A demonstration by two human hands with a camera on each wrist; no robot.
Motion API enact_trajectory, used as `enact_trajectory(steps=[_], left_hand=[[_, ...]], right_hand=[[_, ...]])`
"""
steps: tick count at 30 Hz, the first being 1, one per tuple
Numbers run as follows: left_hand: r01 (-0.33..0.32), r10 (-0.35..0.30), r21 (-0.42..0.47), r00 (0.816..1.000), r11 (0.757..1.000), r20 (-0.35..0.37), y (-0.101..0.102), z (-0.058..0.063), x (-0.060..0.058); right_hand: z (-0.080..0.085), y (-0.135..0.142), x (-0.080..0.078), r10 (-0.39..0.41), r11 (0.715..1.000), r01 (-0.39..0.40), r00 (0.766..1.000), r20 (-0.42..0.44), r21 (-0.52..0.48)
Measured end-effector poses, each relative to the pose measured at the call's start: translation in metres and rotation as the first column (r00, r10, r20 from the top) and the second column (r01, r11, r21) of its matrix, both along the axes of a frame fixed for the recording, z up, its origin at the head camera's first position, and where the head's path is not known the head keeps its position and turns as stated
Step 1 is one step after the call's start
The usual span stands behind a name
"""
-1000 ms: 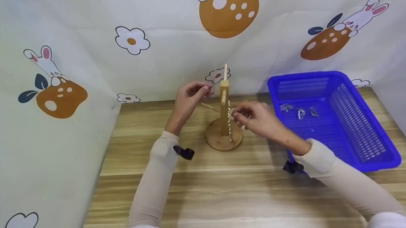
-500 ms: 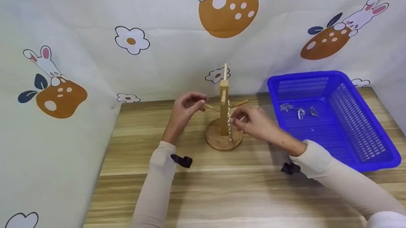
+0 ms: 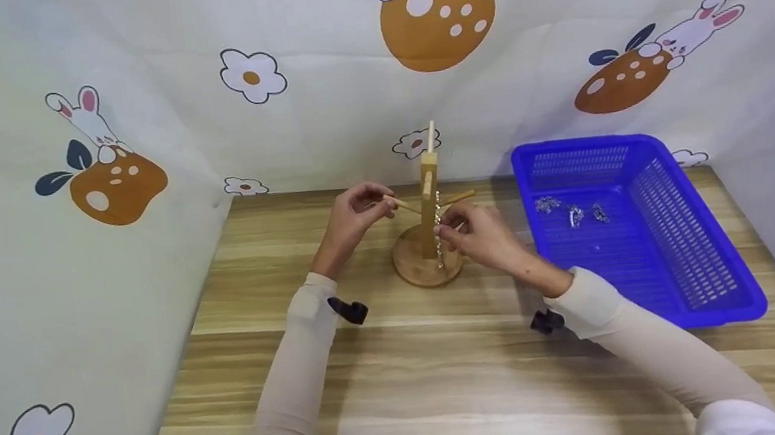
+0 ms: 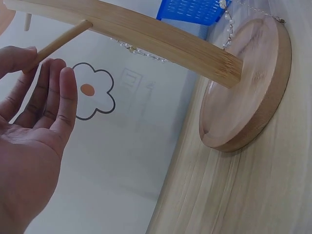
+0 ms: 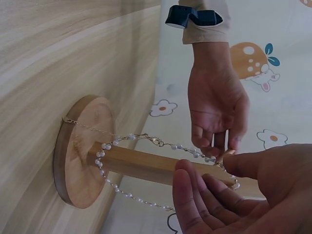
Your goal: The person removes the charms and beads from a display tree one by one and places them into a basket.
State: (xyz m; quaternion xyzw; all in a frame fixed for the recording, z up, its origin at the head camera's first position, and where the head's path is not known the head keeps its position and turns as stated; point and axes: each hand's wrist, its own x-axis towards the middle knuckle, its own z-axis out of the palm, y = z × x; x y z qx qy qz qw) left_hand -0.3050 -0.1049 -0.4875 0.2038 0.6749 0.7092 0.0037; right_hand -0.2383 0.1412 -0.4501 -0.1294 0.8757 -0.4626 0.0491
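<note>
A wooden stand with several pegs and a round base (image 3: 410, 264) stands on the table. My left hand (image 3: 350, 220) pinches the tip of its left peg (image 4: 66, 40) between thumb and index finger, the other fingers loosely bent. Along the post (image 5: 136, 163) hangs a beaded chain necklace (image 5: 127, 195) with small pearl-like beads and a metal clasp (image 5: 156, 141); its thin tail reaches over the base. At the post's right side is my right hand (image 3: 486, 234), fingers loosely bent, fingertips touching or just beside the beads. A bead strand shows in the gap between its thumb and fingers.
On the right stands a blue plastic basket (image 3: 665, 321) holding 3 small silvery chain pieces (image 3: 575, 216). A patterned cloth (image 3: 320, 124) rises behind the table's rear edge. Dark wrist cameras (image 3: 348, 310) sit on both sleeves.
My left hand has come down from beside the post's top onto the left peg. My right hand has shifted slightly left, up to the necklace. Stand and basket stay put.
</note>
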Motion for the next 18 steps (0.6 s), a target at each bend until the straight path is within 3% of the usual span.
enact_trajectory(steps=[12, 18], left_hand=[[-0.001, 0.000, 0.016, 0.999, 1.000, 0.032, -0.0016, -0.0022, 0.0022], [-0.004, 0.003, 0.024, 1.000, 1.000, 0.030, -0.0012, -0.0020, 0.0022]], right_hand=[[0.0010, -0.0003, 0.0001, -0.016, 1.000, 0.016, 0.996, -0.089, 0.008], [0.0004, 0.0011, -0.0001, -0.024, 1.000, 0.024, 0.997, -0.078, -0.009]])
